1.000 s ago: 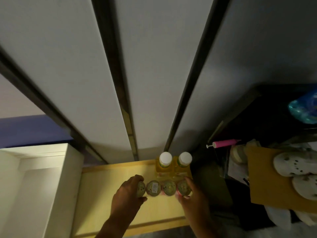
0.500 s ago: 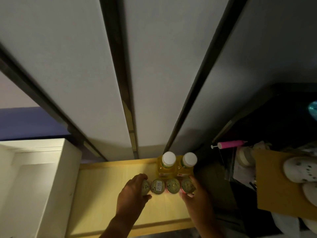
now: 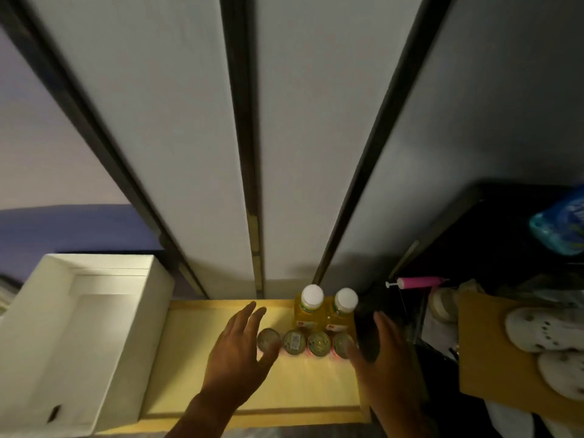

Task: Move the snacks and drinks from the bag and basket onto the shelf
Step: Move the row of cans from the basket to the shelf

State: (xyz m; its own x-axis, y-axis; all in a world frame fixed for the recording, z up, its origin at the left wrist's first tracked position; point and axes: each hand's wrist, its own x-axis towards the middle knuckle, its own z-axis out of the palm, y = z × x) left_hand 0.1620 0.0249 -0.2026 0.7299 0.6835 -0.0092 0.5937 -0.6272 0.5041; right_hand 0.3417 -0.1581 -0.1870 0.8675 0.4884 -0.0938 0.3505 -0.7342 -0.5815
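Four small cans [image 3: 305, 343] are standing in a row on the wooden shelf [image 3: 303, 387], just in front of two yellow juice bottles [image 3: 325, 311] with white caps. The left hand [image 3: 237, 352] is hovering beside the leftmost can, fingers spread and holding nothing. The right hand [image 3: 384, 349] is hovering by the rightmost can, fingers straight, gripping nothing.

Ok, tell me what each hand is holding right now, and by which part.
Nothing. The left hand and right hand are open beside the row of cans, fingers straight.
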